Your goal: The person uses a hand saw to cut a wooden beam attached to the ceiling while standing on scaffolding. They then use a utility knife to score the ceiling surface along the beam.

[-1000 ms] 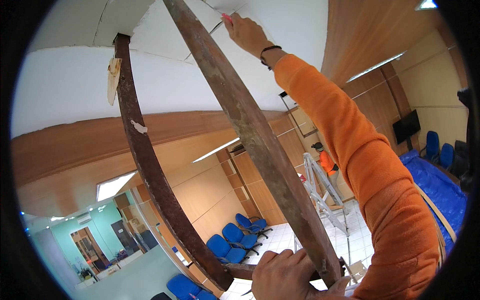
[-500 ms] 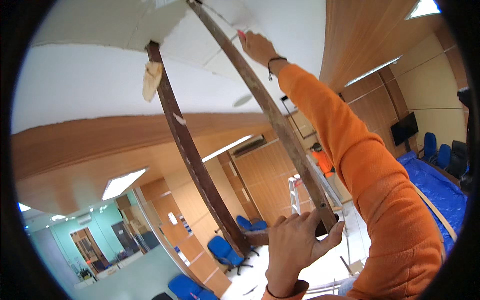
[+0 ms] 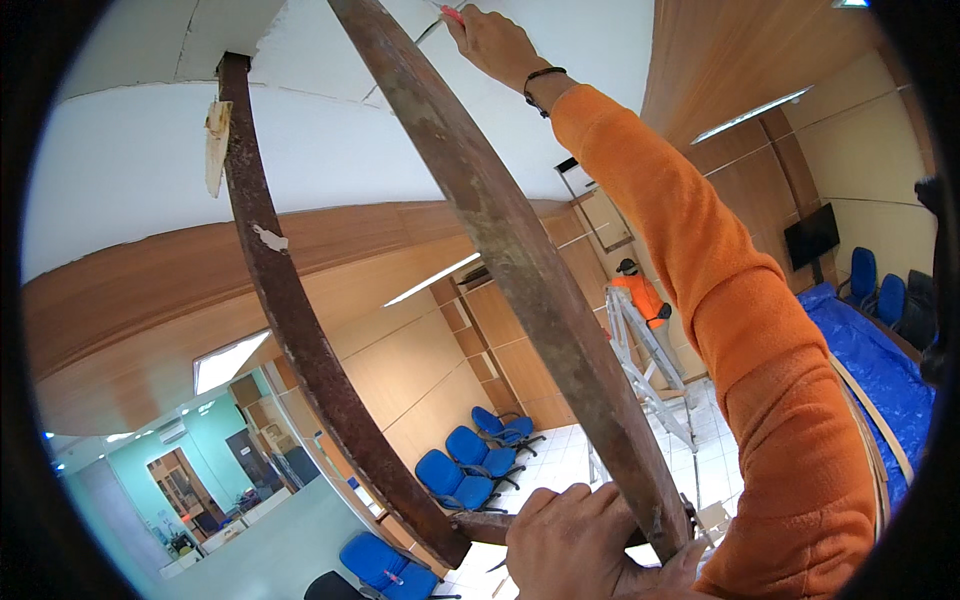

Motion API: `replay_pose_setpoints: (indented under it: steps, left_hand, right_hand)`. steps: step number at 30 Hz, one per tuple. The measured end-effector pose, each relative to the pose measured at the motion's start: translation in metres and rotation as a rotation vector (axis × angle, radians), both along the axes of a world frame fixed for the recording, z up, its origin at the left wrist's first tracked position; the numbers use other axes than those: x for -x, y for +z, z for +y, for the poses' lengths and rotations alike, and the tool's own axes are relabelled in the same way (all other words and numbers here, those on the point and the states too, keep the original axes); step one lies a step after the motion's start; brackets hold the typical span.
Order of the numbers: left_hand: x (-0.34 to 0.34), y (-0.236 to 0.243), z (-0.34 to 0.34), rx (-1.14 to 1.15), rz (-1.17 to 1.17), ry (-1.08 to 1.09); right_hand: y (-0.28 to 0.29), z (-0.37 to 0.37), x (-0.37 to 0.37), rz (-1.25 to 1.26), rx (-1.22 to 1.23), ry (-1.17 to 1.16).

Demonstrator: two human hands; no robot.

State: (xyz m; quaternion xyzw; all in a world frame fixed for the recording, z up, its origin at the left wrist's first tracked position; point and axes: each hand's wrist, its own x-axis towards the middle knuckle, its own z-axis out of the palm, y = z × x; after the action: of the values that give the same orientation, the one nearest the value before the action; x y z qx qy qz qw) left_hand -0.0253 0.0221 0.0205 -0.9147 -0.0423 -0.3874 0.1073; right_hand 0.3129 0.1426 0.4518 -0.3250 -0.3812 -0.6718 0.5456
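Note:
My right hand (image 3: 495,45) is raised at the white ceiling panel (image 3: 310,50), closed around a small red-handled tool (image 3: 453,15). Its working end meets the panel by a dark line or slit; the exact kind of tool is hard to make out. Below, my left hand (image 3: 580,540) is wrapped over the short crossbar (image 3: 484,526) of a rusty hanging metal frame, thumb near the foot of the closer upright bar (image 3: 500,230). A second brown upright bar (image 3: 290,310) hangs to the left, with a torn pale scrap (image 3: 217,150) stuck near its top.
A person in an orange top (image 3: 640,292) stands beyond an aluminium stepladder (image 3: 640,360). Blue office chairs (image 3: 455,480) stand on the tiled floor below. Blue sheeting (image 3: 860,350) covers a surface at the right, near a dark screen (image 3: 811,236). Wood-clad soffits (image 3: 130,270) border the ceiling.
The view has shifted closer to the frame, whose bars look larger. My right hand stays up at the ceiling with the red-handled tool; my left hand still grips the crossbar.

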Motion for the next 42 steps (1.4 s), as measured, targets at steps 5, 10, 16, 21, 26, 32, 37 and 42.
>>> replay_pose_setpoints:
  steps: [5, 10, 16, 21, 26, 32, 37, 42]
  left_hand:
    - [0.002, -0.005, -0.001, 0.017, -0.076, -0.017]
    - [-0.002, -0.009, 0.002, 0.051, -0.164, -0.043]
    - [-0.005, -0.014, 0.002, 0.087, -0.249, -0.072]
    - [-0.007, -0.021, -0.003, 0.111, -0.273, -0.082]
    - [-0.006, -0.022, -0.001, 0.108, -0.273, -0.059]
    - [-0.005, -0.019, 0.001, 0.082, -0.24, -0.087]
    - [-0.002, -0.018, 0.002, 0.11, -0.2, -0.071]
    - [-0.009, -0.018, 0.003, 0.052, -0.231, -0.095]
  right_hand:
    - [-0.126, 0.029, -0.081, 0.495, 0.371, -0.198]
    - [-0.353, 0.047, -0.206, 0.506, 0.431, -0.044]
    - [-0.252, 0.009, -0.181, -0.014, 0.204, -0.301]
    - [-0.123, -0.048, -0.046, 0.062, 0.237, -0.008]
    - [-0.053, -0.067, 0.014, -0.045, 0.143, -0.04]
    - [-0.026, -0.06, 0.032, -0.06, 0.124, -0.088]
    - [-0.022, -0.052, 0.034, -0.065, 0.084, -0.062]
    - [-0.019, -0.043, 0.036, -0.058, 0.061, -0.016]
